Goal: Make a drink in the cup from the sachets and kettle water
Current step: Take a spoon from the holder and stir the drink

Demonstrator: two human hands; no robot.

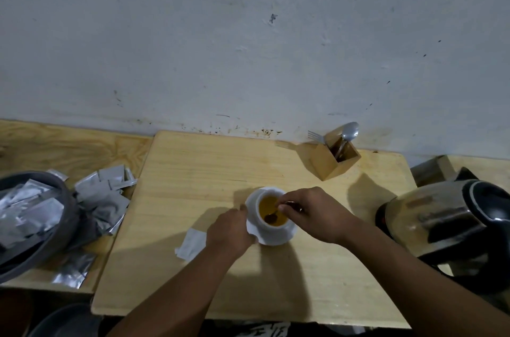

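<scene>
Amber liquid fills the white cup [271, 216], which stands on a white saucer [278, 236] near the middle of a pale wooden table [248, 165]. The right hand [311, 212], just right of the cup, pinches the handle of a small spoon [271, 217] whose bowl sits in the drink. The left hand [230, 229] is curled against the cup's left side, fingers closed on the saucer's edge.

Beyond the cup the tabletop lies bare up to the wall [248, 33]; in front of the cup, bare wood reaches the table's near edge, crossed only by the two forearms. Just left of the cup, partly under the left wrist, lies a torn white sachet [190, 244].

Right of the cup, at the table's right edge, stands a steel kettle [447, 223] with a black lid and handle. Behind and right of the cup, near the far edge, a wooden cutlery holder [331, 161] holds a large spoon [348, 134] and a fork [316, 136].

Well left of the cup, on a lower wooden surface [69, 149] beside the table, a grey bowl [64, 198] holds silver sachets [105, 193], with more spilled around it towards the table's left edge.

Grey, scuffed and stained plaster covers the wall directly behind the table.
</scene>
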